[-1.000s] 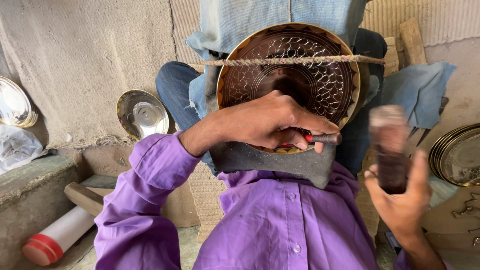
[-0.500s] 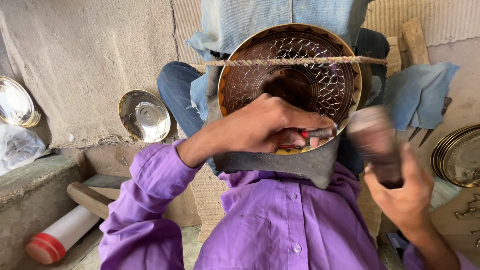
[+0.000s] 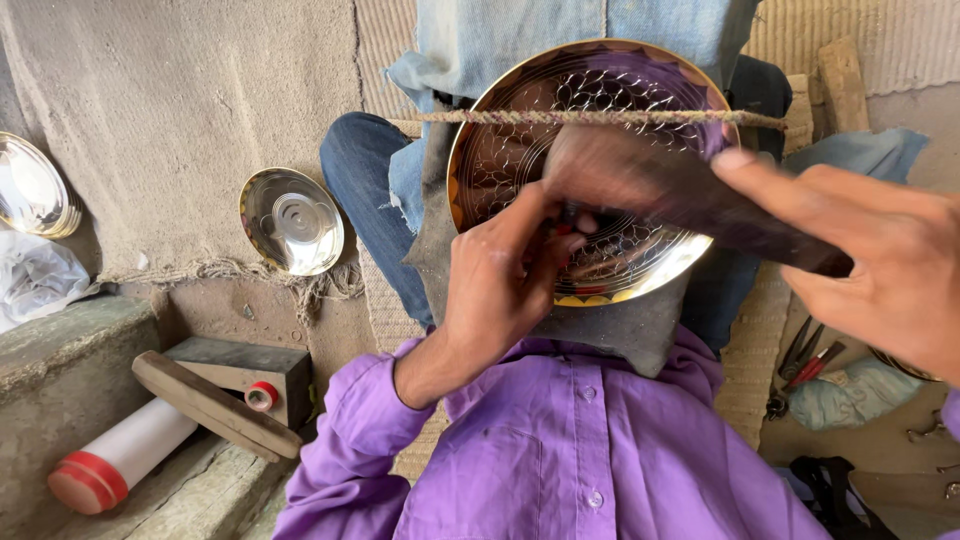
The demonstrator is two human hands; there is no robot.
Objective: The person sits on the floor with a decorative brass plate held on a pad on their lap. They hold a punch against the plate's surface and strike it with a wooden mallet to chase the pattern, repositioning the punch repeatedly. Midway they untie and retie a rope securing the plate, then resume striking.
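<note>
- Head view: the left hand (image 3: 500, 285) pinches a small red-tipped punch (image 3: 566, 222) against the engraved brass plate (image 3: 590, 170), which is propped on the lap under a rope (image 3: 600, 117).
- The right hand (image 3: 880, 265) grips a blurred hammer (image 3: 660, 190).
- The chasing looks midway; the next blow needs the punch held steady.
</note>
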